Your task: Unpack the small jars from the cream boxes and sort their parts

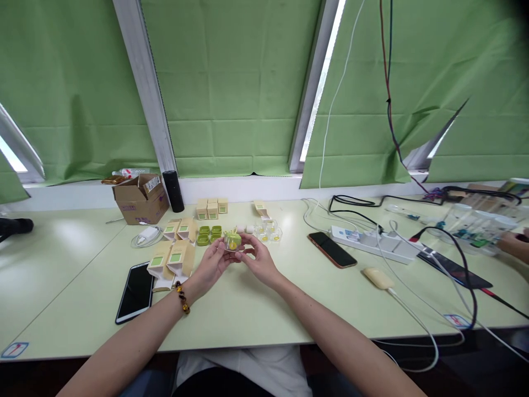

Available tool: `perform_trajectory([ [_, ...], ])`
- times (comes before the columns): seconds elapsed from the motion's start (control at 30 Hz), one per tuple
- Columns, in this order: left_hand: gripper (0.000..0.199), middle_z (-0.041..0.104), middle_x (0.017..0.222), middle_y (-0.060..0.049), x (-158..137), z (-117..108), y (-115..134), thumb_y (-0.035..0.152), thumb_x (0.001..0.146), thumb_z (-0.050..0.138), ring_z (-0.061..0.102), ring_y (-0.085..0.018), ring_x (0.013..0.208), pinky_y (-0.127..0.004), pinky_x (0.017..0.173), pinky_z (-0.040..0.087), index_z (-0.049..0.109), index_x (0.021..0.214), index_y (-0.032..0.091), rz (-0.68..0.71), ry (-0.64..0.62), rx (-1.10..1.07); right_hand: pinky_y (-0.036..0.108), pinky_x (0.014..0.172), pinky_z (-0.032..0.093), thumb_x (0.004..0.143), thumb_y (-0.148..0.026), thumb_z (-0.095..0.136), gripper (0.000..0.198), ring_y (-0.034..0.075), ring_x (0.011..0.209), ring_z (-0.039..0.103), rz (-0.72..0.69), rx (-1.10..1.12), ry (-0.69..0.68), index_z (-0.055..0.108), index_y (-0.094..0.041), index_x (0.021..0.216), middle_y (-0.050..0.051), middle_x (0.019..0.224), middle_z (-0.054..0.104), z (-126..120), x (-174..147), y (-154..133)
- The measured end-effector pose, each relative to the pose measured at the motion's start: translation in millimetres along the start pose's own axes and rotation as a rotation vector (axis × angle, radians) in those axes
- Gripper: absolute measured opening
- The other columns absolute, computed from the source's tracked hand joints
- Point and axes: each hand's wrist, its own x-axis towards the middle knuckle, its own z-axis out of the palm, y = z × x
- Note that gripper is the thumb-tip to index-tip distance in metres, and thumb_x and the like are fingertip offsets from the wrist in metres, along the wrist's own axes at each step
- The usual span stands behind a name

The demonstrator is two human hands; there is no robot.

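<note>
Between the fingertips of both hands is a small clear container with a green top (232, 239) and something yellow inside. My left hand (212, 263) closes on its left side, and my right hand (259, 259) pinches it from the right. Just behind them stand several green square cups (209, 234). Several clear cups with yellow bits (268, 230) lie behind my right hand, beside small white pieces (245, 229). Opened cream paper boxes with green squares (181, 259) are at the left, close to my left wrist, which wears a beaded bracelet (182, 298).
Small closed boxes (212, 208) stand near the wall. At left are a cardboard box (141, 199), a black cylinder (173, 191) and a tablet-like phone (135, 291). A phone (332, 250), a power strip (374, 243) and loose cables occupy the right. Another person's hand (514, 245) shows at the far right.
</note>
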Motion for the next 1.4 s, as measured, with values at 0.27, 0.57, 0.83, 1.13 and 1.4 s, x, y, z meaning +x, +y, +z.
perform_trajectory([
  [0.27,0.049,0.075,0.108,-0.011,2.3,-5.9,-6.5,0.060,0.090,0.072,0.073,-0.023,0.100,-0.037,0.085,0.058,0.057,0.113,0.020,-0.017,0.078,0.242,0.044,0.098,0.057,0.086,-0.049,0.079,0.056,0.026,0.116,0.067,0.064,0.157,-0.062,0.062,-0.025,0.134,0.010,0.122,0.071,-1.2,1.8,9.2],
  [0.57,0.052,0.071,0.135,-0.016,3.8,-10.2,14.4,0.054,0.085,0.076,0.066,-0.032,0.124,-0.044,0.102,0.055,0.075,0.122,0.017,0.172,0.173,0.588,0.041,0.096,0.058,0.088,-0.042,0.077,0.055,0.024,0.114,0.066,0.013,0.065,-0.082,0.061,-0.029,0.140,0.008,0.126,0.069,0.4,-2.2,3.7],
  [0.83,0.045,0.080,0.117,-0.012,3.1,-6.7,25.0,0.058,0.083,0.074,0.073,-0.033,0.116,-0.046,0.104,0.056,0.083,0.103,0.019,0.201,0.191,0.727,0.043,0.092,0.061,0.079,-0.032,0.083,0.055,0.024,0.107,0.069,-0.001,0.009,-0.053,0.066,-0.025,0.131,0.010,0.123,0.070,4.8,-3.5,6.2],
  [1.13,0.030,0.082,0.096,-0.010,-0.1,-5.9,16.9,0.047,0.083,0.078,0.075,-0.028,0.095,-0.039,0.089,0.059,0.082,0.091,0.018,0.284,0.389,0.653,0.040,0.086,0.062,0.081,-0.041,0.083,0.047,0.023,0.101,0.068,-0.007,-0.031,-0.040,0.070,-0.022,0.122,0.010,0.112,0.071,9.1,-3.8,6.2],
  [1.4,0.028,0.074,0.095,-0.006,11.9,-20.0,26.3,0.040,0.085,0.079,0.074,-0.021,0.087,-0.041,0.081,0.065,0.063,0.089,0.017,0.186,0.490,0.130,0.044,0.098,0.059,0.081,-0.045,0.085,0.050,0.025,0.110,0.070,0.018,0.251,-0.045,0.064,-0.026,0.123,0.009,0.116,0.071,-2.2,-1.5,-1.3],
])
